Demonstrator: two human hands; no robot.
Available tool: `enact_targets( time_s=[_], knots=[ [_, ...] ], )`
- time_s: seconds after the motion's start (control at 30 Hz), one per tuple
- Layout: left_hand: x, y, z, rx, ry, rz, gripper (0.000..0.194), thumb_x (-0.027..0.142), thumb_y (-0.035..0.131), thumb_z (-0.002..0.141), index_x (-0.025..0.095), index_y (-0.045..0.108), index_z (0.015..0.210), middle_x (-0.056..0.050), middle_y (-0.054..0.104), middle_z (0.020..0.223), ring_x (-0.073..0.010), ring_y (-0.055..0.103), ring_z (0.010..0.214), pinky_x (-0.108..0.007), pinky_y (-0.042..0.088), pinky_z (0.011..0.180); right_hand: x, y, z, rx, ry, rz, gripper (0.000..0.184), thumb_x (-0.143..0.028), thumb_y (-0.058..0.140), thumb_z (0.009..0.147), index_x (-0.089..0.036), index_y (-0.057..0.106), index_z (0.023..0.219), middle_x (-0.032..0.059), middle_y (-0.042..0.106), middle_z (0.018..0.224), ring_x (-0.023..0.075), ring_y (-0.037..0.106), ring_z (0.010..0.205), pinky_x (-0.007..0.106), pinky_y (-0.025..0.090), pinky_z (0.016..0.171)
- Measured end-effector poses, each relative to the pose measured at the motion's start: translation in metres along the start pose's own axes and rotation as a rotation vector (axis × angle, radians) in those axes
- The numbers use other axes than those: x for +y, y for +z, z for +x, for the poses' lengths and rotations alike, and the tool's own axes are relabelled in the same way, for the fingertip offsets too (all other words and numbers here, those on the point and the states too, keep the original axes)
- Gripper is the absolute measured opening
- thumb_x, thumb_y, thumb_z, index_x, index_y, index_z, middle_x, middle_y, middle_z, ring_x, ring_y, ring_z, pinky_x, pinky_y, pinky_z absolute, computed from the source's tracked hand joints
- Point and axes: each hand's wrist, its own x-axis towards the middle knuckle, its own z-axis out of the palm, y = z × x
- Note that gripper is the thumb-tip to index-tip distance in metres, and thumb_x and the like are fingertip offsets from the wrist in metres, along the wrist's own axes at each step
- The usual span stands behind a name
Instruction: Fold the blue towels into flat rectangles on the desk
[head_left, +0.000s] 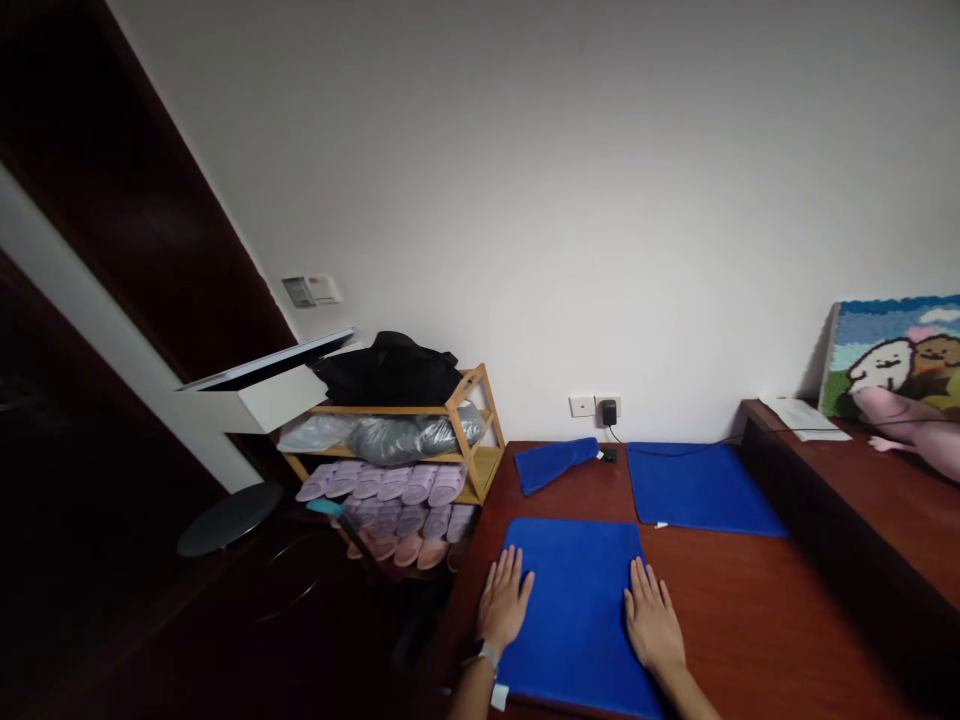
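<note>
A blue cloth lies spread flat on the reddish-brown table, with a small white tag at its near left corner. My left hand rests flat across its left edge, fingers stretched out; a watch is on that wrist. On the opposite edge my right hand lies flat too, fingers extended. Neither hand grips anything. Behind it, a folded blue cloth sits near the wall, and another blue cloth is laid out flat at the back right.
Left of the table stands a wooden rack with several pairs of slippers and a black bag. A black plug trails a cable over the table. A raised ledge, a pink plush toy and a picture are at right.
</note>
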Motion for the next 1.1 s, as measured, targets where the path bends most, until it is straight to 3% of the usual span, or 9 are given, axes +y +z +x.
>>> enact_targets(
  time_s=[0.13, 0.37, 0.53, 0.6, 0.7, 0.83, 0.9, 1.0, 1.1],
  knots=[
    [-0.031, 0.009, -0.003, 0.046, -0.006, 0.017, 0.067, 0.057, 0.02, 0.105, 0.022, 0.022, 0.162, -0.005, 0.025, 0.168, -0.0235, 0.023, 0.155, -0.047, 0.028, 0.126, 0.002, 0.0, 0.008, 0.001, 0.022, 0.011, 0.069, -0.043, 0.012, 0.101, -0.012, 0.023, 0.161, 0.003, 0.022, 0.168, 0.0224, 0.019, 0.156, 0.043, 0.016, 0.127],
    [-0.029, 0.016, -0.004, 0.07, 0.003, 0.034, 0.066, 0.055, 0.021, 0.106, 0.023, 0.019, 0.163, -0.006, 0.027, 0.168, -0.0254, 0.025, 0.155, -0.05, 0.03, 0.125, -0.006, -0.033, 0.063, -0.023, 0.048, -0.009, 0.067, -0.042, 0.008, 0.102, -0.012, 0.016, 0.162, 0.0011, 0.016, 0.17, 0.0201, 0.014, 0.157, 0.041, 0.013, 0.128],
    [-0.028, 0.005, -0.001, 0.059, 0.024, 0.06, 0.067, 0.057, 0.024, 0.105, 0.023, 0.022, 0.163, -0.006, 0.029, 0.167, -0.0258, 0.028, 0.154, -0.05, 0.029, 0.126, -0.002, -0.021, 0.078, -0.03, 0.049, -0.046, 0.067, -0.041, 0.011, 0.102, -0.011, 0.015, 0.162, 0.0025, 0.016, 0.17, 0.021, 0.013, 0.157, 0.042, 0.01, 0.128],
    [-0.01, 0.001, 0.007, 0.097, 0.047, 0.059, 0.067, 0.055, 0.024, 0.105, 0.022, 0.019, 0.163, -0.006, 0.027, 0.168, -0.0255, 0.027, 0.154, -0.049, 0.027, 0.126, 0.001, -0.015, 0.078, -0.016, 0.037, -0.033, 0.067, -0.041, 0.011, 0.102, -0.011, 0.015, 0.162, 0.0029, 0.015, 0.17, 0.0211, 0.013, 0.157, 0.042, 0.01, 0.128],
    [0.047, 0.002, 0.028, 0.118, 0.145, -0.004, 0.064, 0.05, 0.02, 0.107, 0.021, 0.015, 0.164, -0.006, 0.022, 0.169, -0.0235, 0.023, 0.156, -0.047, 0.024, 0.128, 0.002, -0.012, 0.078, 0.004, 0.033, -0.016, 0.067, -0.04, 0.012, 0.102, -0.011, 0.016, 0.162, 0.0037, 0.016, 0.17, 0.0217, 0.014, 0.157, 0.043, 0.01, 0.128],
    [0.132, 0.02, 0.056, 0.024, 0.384, -0.125, 0.063, 0.05, 0.018, 0.107, 0.023, 0.017, 0.164, -0.002, 0.023, 0.169, -0.0195, 0.021, 0.156, -0.042, 0.022, 0.129, 0.003, -0.012, 0.079, -0.001, 0.016, -0.05, 0.066, -0.038, 0.014, 0.101, -0.009, 0.018, 0.161, 0.0054, 0.018, 0.169, 0.0234, 0.014, 0.157, 0.044, 0.01, 0.127],
    [0.152, 0.029, 0.065, -0.015, 0.392, -0.16, 0.064, 0.052, 0.016, 0.107, 0.022, 0.021, 0.163, -0.003, 0.026, 0.169, -0.019, 0.021, 0.156, -0.042, 0.021, 0.129, 0.003, -0.01, 0.08, -0.007, 0.005, -0.07, 0.066, -0.037, 0.015, 0.101, -0.009, 0.019, 0.161, 0.0052, 0.017, 0.17, 0.024, 0.013, 0.157, 0.044, 0.009, 0.127],
    [0.137, 0.033, 0.072, -0.039, 0.325, -0.149, 0.065, 0.054, 0.014, 0.106, 0.023, 0.026, 0.162, -0.005, 0.028, 0.168, -0.0215, 0.023, 0.156, -0.047, 0.022, 0.128, 0.003, -0.008, 0.081, 0.004, 0.012, -0.058, 0.066, -0.038, 0.014, 0.101, -0.01, 0.021, 0.161, 0.0044, 0.018, 0.169, 0.0233, 0.014, 0.157, 0.044, 0.01, 0.127],
    [0.082, 0.023, 0.074, -0.033, 0.203, -0.079, 0.067, 0.058, 0.016, 0.105, 0.022, 0.028, 0.161, -0.006, 0.027, 0.167, -0.0239, 0.023, 0.156, -0.049, 0.022, 0.128, 0.003, -0.007, 0.081, 0.023, 0.022, -0.021, 0.067, -0.04, 0.012, 0.102, -0.011, 0.02, 0.161, 0.0033, 0.018, 0.169, 0.0221, 0.014, 0.157, 0.044, 0.01, 0.128]
  ],
)
